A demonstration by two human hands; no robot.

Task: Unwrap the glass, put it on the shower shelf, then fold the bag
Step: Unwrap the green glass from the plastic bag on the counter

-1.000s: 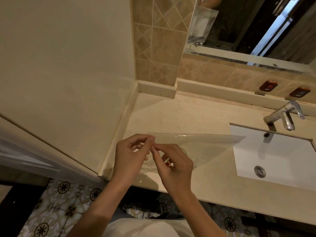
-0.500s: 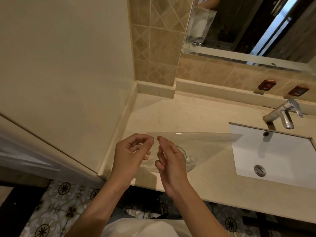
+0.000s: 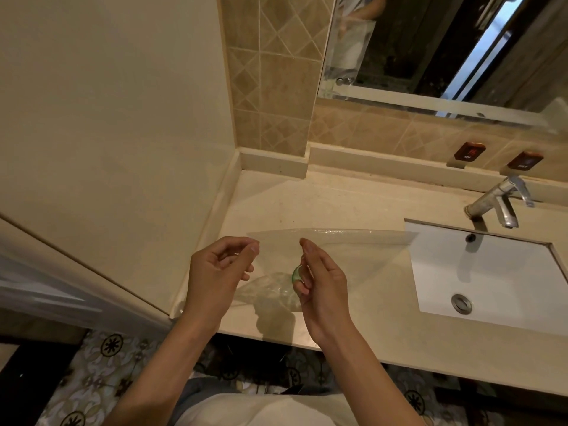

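Compared with the view half a second earlier, the two hands have drawn apart, so that a clear gap now separates fingertips that were almost touching. Left hand (image 3: pixel 215 272): thumb and forefinger pinched together at the near left corner of the clear plastic bag (image 3: pixel 353 250); whether film is actually caught between them cannot be told. Right hand (image 3: pixel 321 279): forefinger and thumb raised at the bag's upper edge, lower fingers curled beside the glass (image 3: pixel 281 290); whether it grips the film cannot be told. The bag is spread wide above the countertop (image 3: pixel 307 198), its far corner reaching over the left rim of the white sink (image 3: pixel 491 272). The glass lies on its side inside the bag, between the two hands, its greenish rim turned toward the right hand; it rests low, near the front edge of the countertop. A chrome tap (image 3: pixel 498 202) stands behind the sink. The mirror (image 3: pixel 430 41) above reflects the bag held up
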